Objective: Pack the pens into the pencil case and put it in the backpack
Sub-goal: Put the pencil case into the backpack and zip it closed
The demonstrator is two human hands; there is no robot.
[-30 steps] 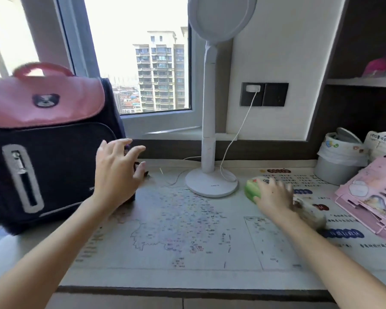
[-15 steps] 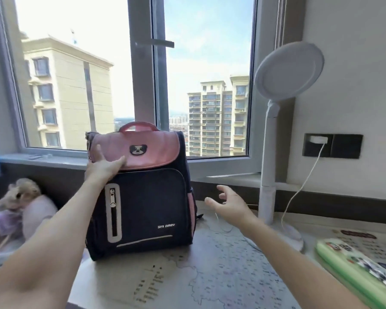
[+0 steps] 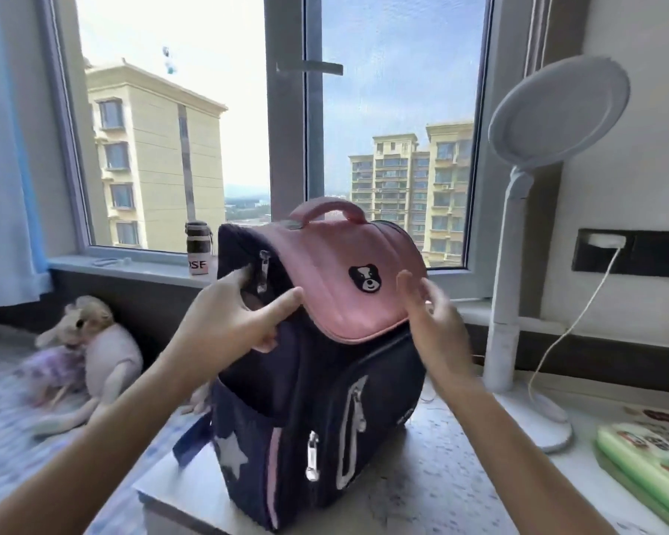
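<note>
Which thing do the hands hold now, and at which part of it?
The left hand grips the backpack at its upper left side, near the zipper. The right hand is open at the pink flap's edge, holding nothing.

Bright daylight pours through a big window (image 3: 209, 129) facing apartment blocks, white desk lamp (image 3: 557, 121) standing by the wall (image 3: 642, 148).

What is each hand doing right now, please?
Left hand: closed on the upper left side of the navy backpack with the pink flap, by a zipper pull.
Right hand: open, fingers at the flap's right edge, holding nothing.
</note>
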